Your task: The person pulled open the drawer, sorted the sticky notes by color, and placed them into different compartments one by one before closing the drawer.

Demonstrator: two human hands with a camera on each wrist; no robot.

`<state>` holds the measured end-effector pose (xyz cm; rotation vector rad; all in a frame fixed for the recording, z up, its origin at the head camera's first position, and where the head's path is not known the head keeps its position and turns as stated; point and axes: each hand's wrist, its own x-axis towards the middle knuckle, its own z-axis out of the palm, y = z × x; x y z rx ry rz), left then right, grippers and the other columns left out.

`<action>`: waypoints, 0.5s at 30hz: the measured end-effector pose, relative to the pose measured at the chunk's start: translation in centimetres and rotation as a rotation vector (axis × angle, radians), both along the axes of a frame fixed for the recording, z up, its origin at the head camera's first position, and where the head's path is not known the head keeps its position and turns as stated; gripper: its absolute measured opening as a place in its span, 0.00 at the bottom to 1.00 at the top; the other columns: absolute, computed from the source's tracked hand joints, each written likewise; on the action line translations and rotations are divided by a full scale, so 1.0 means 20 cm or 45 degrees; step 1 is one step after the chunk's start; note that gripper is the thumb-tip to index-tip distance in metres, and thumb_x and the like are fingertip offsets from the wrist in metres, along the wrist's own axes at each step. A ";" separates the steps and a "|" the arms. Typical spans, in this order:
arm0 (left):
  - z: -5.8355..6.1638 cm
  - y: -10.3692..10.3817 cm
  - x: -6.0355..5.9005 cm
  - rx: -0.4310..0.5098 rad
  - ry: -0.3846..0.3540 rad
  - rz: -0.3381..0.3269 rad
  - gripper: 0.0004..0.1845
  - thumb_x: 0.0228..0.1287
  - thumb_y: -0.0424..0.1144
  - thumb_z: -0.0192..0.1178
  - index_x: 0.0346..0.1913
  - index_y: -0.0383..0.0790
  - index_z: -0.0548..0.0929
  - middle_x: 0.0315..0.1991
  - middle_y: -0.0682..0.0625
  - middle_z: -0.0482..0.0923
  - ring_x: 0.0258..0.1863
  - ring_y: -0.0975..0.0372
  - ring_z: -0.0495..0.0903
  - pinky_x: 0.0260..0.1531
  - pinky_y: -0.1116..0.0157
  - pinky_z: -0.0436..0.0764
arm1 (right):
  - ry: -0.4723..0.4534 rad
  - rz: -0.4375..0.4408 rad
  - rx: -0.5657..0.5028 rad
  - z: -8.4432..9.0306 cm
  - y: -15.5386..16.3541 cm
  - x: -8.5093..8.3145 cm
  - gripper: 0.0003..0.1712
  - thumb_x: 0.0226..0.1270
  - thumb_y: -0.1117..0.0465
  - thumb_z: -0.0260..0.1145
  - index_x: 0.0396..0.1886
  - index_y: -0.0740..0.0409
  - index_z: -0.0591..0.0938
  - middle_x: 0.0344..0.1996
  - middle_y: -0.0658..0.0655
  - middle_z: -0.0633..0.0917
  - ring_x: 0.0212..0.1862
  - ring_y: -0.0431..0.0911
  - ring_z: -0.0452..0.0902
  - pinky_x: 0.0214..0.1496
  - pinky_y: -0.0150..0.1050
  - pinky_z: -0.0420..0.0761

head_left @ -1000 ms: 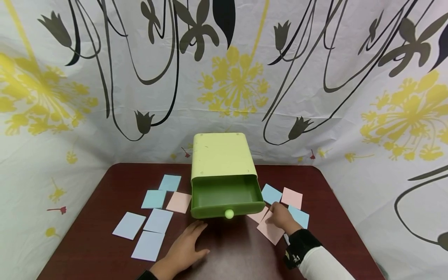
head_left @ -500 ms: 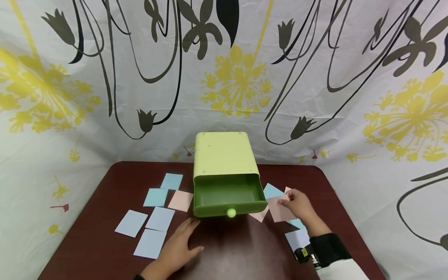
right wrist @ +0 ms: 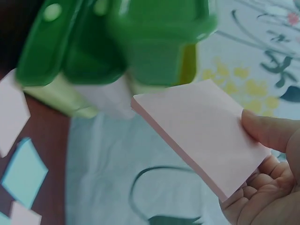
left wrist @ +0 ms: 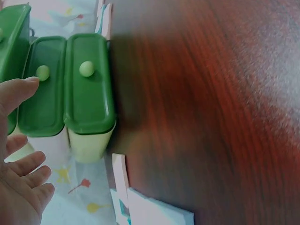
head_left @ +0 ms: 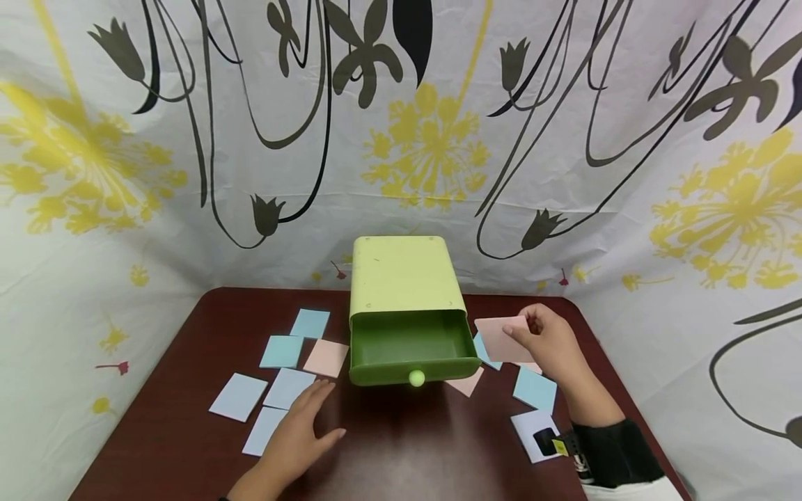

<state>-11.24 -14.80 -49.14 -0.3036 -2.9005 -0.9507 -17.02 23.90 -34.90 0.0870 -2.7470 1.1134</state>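
Note:
A light green box [head_left: 402, 278] stands at the back of the dark red table [head_left: 413, 445], its darker green drawer [head_left: 410, 348] pulled out with a round knob [head_left: 416, 378] [left wrist: 86, 68] in front. My right hand [head_left: 545, 341] pinches a pink note pad [head_left: 498, 337] [right wrist: 199, 136] lifted off the table, just right of the drawer. My left hand [head_left: 297, 431] [left wrist: 21, 159] rests flat on the table, fingers straight, in front of the drawer's left corner and touching a pale blue note [head_left: 266, 428].
Blue and pink notes [head_left: 282, 351] lie scattered left of the box. More notes [head_left: 534, 390] lie on the right, near my right wrist. A flowered cloth [head_left: 188, 139] walls the table on three sides.
My right hand has lifted the pink pad off the table and carried it up and back, beside the drawer. My left hand slid a little left onto a blue note.

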 end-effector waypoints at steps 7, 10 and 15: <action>0.03 -0.04 0.03 0.043 0.009 0.043 0.41 0.50 0.45 0.74 0.67 0.38 0.70 0.67 0.38 0.65 0.65 0.44 0.67 0.58 0.44 0.72 | 0.070 0.104 -0.035 0.09 -0.15 -0.01 0.13 0.66 0.59 0.67 0.34 0.62 0.73 0.25 0.55 0.71 0.30 0.47 0.65 0.28 0.36 0.67; 0.04 -0.07 0.04 0.052 0.026 0.066 0.41 0.50 0.44 0.74 0.67 0.38 0.70 0.67 0.38 0.66 0.66 0.44 0.66 0.58 0.44 0.71 | 0.059 0.145 -0.052 0.10 -0.21 -0.02 0.12 0.66 0.60 0.67 0.34 0.61 0.73 0.24 0.54 0.69 0.28 0.45 0.64 0.27 0.35 0.66; 0.04 -0.11 0.05 0.052 0.065 0.079 0.41 0.50 0.43 0.75 0.66 0.35 0.70 0.66 0.36 0.67 0.65 0.43 0.66 0.58 0.44 0.71 | 0.058 0.196 -0.006 0.12 -0.32 -0.05 0.11 0.65 0.60 0.67 0.34 0.61 0.74 0.23 0.53 0.68 0.26 0.45 0.63 0.27 0.36 0.64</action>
